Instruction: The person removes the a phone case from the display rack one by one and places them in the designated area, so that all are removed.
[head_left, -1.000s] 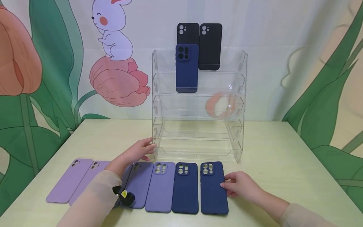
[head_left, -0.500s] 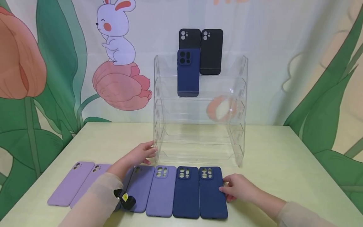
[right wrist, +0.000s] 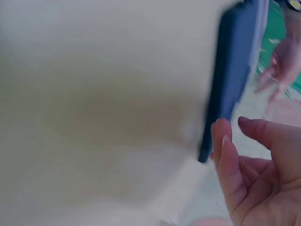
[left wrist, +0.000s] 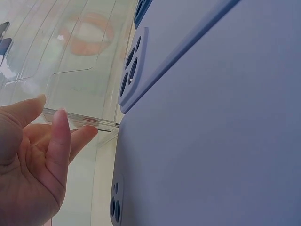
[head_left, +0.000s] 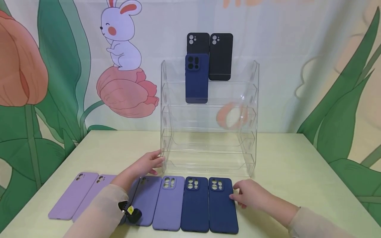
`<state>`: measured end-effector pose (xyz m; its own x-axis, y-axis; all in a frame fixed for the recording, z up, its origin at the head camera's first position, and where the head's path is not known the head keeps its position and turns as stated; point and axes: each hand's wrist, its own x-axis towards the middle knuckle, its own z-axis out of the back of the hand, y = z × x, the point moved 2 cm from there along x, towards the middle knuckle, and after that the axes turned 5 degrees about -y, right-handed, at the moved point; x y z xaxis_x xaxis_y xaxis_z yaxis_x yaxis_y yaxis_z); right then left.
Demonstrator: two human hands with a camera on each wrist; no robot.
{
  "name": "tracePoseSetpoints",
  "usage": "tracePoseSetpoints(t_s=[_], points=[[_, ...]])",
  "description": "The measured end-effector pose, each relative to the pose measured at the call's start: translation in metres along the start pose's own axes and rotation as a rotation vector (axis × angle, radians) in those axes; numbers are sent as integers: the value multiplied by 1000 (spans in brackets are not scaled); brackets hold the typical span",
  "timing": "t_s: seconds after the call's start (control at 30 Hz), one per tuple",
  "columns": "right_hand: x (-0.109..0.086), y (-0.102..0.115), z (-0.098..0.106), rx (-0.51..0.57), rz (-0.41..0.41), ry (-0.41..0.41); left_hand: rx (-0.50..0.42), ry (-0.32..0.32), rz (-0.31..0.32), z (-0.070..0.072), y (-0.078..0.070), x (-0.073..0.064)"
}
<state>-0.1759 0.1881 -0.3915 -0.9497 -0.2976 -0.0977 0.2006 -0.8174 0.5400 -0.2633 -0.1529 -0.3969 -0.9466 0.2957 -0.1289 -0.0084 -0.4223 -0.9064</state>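
Observation:
My left hand (head_left: pixel 147 163) is at the lower left side of a clear acrylic display rack (head_left: pixel 208 157), thumb and fingers on either side of its side panel (left wrist: pixel 80 117). On the table, a row of phone cases runs from light purple (head_left: pixel 72 196) through deeper purple (head_left: pixel 168 210) to dark blue (head_left: pixel 194 210). At the right end lies another dark blue phone case (head_left: pixel 223 211), close against its neighbour. My right hand (head_left: pixel 251 193) is at that case's right edge, fingertips by the edge and thumb apart from the fingers. My left forearm hides part of the row.
The rack's top tier holds two black phone cases (head_left: pixel 221 58), side by side. A dark blue case (head_left: pixel 196 81) on the tier below partly covers the left one. Behind the table (head_left: pixel 285 158) hangs a curtain printed with a rabbit (head_left: pixel 122 36) and tulips.
The rightmost dark blue case has slid left and straightened against its neighbour, my right hand moving with it. My left hand has stayed at the rack. The head view has shifted slightly.

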Motion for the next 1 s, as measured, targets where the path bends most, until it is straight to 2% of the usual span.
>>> tracePoseSetpoints(t_s=[0.17, 0.23, 0.33, 0.47, 0.7, 0.8, 1.0], points=[[21, 10, 36, 103, 190, -10, 6, 5, -5, -1, 0, 1], [33, 15, 53, 158, 239, -39, 10, -1, -10, 0, -1, 2], [50, 23, 76, 250, 254, -83, 14, -6, -23, 1, -2, 2], [70, 32, 97, 361, 255, -126, 6, -5, -18, 1, -1, 1], [98, 45, 116, 489, 255, -231, 13, 6, -26, 0, 2, 0], [109, 54, 122, 543, 261, -283, 27, -10, -18, 1, 2, -2], [124, 74, 140, 620, 251, -369, 12, -6, -23, 0, 1, 0]])
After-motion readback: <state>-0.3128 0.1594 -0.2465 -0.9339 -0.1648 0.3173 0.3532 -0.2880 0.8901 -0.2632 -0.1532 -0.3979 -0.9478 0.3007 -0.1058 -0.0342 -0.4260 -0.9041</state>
